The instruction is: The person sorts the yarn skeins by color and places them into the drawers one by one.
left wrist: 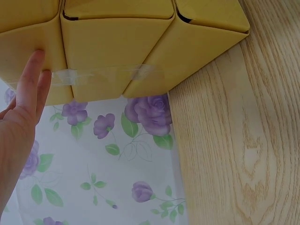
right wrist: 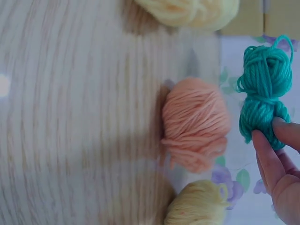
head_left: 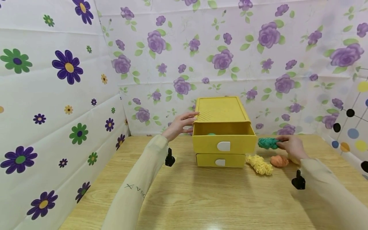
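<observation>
Teal yarn skein, bunched in at its middle, is just right of the pulled-out upper drawer and appears to be raised off the worktop. The right hand pinches it near one end between thumb and fingers, leaving the rest free; a light end grip like this probably keeps the soft strands from being crushed.

On the left, the left hand is spread, its fingers extended against the left side of the yellow drawer unit and grasping nothing. That touch seems meant to steady the unit, which looks light, with clear tape across its tiers.

The upper drawer stands out over the lower drawer, which leaves its inside reachable from above; a bit of something green shows in it. Near the unit's right side lie a yellow skein and, farther right, a peach skein. A pale yellow skein lies beyond that, mostly hidden by the right hand in the head view.
</observation>
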Action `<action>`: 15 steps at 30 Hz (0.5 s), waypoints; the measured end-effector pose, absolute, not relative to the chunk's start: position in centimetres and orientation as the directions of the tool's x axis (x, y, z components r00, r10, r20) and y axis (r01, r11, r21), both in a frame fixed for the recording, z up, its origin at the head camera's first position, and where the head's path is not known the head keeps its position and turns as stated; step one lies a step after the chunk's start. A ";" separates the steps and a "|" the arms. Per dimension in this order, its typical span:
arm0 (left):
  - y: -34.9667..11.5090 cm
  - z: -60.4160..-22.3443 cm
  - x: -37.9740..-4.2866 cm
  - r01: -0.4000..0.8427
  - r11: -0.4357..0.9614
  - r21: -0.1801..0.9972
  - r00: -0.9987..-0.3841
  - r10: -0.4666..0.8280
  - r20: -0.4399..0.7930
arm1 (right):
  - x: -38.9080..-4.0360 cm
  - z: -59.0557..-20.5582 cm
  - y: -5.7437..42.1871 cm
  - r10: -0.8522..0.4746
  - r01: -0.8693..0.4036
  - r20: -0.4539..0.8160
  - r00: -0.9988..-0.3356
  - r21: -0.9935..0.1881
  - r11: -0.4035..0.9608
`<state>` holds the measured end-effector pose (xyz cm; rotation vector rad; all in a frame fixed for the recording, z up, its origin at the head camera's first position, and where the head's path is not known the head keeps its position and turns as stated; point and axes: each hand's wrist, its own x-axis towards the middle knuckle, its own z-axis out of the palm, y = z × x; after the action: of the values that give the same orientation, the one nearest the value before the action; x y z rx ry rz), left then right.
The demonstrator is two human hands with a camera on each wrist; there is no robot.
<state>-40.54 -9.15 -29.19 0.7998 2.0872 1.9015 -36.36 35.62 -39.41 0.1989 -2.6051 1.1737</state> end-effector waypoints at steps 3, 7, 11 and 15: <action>-9.1 -29.2 -40.6 0.247 0.018 0.969 -0.834 0.513 0.203 | -36.2 -38.9 35.4 0.009 -0.220 0.302 -0.953 -0.713 0.666; -9.1 -29.1 -40.7 0.243 0.011 0.970 -0.836 0.510 0.203 | -36.0 -38.4 35.2 0.032 -0.194 0.288 -0.957 -0.719 0.668; -9.1 -29.2 -40.7 0.242 0.017 0.970 -0.836 0.511 0.199 | -35.8 -38.0 35.0 0.043 -0.164 0.262 -0.964 -0.713 0.681; -9.1 -29.2 -40.6 0.244 0.027 0.969 -0.837 0.511 0.197 | -35.4 -37.6 34.9 0.042 -0.157 0.255 -0.966 -0.708 0.688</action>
<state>-40.59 -9.14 -29.16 0.7852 2.0920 1.9023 -35.45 34.90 -37.57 0.0923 -2.6491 1.1457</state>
